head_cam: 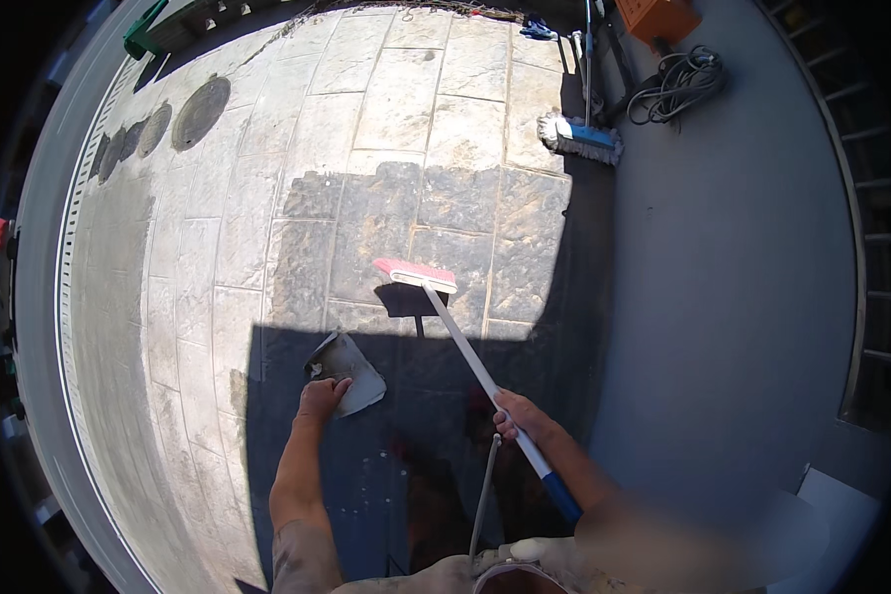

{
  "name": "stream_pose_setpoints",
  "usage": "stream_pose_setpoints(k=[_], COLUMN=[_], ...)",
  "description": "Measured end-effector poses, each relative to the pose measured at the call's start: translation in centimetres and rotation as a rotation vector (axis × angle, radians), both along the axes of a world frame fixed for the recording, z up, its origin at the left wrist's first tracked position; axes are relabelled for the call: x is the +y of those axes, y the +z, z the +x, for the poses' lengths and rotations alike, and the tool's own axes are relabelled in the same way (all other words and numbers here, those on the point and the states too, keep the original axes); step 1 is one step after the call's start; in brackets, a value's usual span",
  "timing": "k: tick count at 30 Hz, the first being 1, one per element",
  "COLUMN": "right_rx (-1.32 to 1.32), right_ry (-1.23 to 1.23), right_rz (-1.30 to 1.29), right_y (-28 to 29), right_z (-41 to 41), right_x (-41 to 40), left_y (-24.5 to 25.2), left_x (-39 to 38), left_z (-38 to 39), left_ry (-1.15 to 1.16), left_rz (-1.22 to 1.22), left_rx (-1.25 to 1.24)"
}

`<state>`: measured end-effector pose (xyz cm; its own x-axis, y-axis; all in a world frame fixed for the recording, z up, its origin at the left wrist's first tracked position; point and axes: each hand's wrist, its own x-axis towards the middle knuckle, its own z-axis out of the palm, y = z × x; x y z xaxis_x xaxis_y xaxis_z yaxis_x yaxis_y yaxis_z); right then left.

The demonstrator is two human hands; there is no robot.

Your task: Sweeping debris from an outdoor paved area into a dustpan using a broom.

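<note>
My right hand (521,417) is wrapped around the white pole of a push-style broom (466,345). The broom's head (419,276), with pink bristles on a white base, is out ahead over the sunlit paving, and its shadow falls just below it. A blue sleeve (560,496) covers the pole's near end beside my right forearm. In my left fist (325,397) is a worn, dirty white dustpan (364,390), its handle hidden by my fingers. The pan is over the shaded ground; a small pale scrap shows near its left edge.
Large stone paving slabs (327,119) are partly dark or wet. On the right, a grey wall (713,260) rises near a blue-backed mop (590,139), a coiled cable (687,85) and an orange box (657,21). Manhole covers (202,111) lie left, towards a road (33,297).
</note>
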<state>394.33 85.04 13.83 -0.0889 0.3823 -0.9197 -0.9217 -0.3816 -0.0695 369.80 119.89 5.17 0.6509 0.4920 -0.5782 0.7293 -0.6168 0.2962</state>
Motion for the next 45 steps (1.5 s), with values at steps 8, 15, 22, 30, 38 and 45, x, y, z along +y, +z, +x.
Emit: stream_pose_setpoints(k=[8, 15, 22, 30, 38, 45], right_rx=[-0.472, -0.185, -0.044, -0.160, -0.453, -0.154], right_ry=[-0.187, -0.436, 0.257, 0.357, 0.223, 0.661], right_rz=[-0.273, -0.181, -0.120, -0.132, -0.186, -0.091], right_y=[-7.7, -14.4, -6.2, 1.3, -11.1, -7.8], right_z=[8.7, -0.3, -26.9, -23.9, -14.4, -33.2], right_x=[-2.0, 3.6, 8.2, 11.3, 20.5, 17.9], left_y=[4.0, 4.1, 0.7, 1.3, 1.5, 0.1], left_x=[1.9, 2.3, 4.3, 3.4, 3.4, 3.5], left_z=[-8.3, -13.9, -15.4, -24.7, -30.4, -35.9], left_ry=[0.053, 0.253, 0.420, 0.630, 0.738, 0.771], left_rz=[-0.165, -0.201, -0.157, -0.146, -0.198, -0.110], left_rx=[-0.047, -0.075, -0.155, -0.225, -0.202, -0.141])
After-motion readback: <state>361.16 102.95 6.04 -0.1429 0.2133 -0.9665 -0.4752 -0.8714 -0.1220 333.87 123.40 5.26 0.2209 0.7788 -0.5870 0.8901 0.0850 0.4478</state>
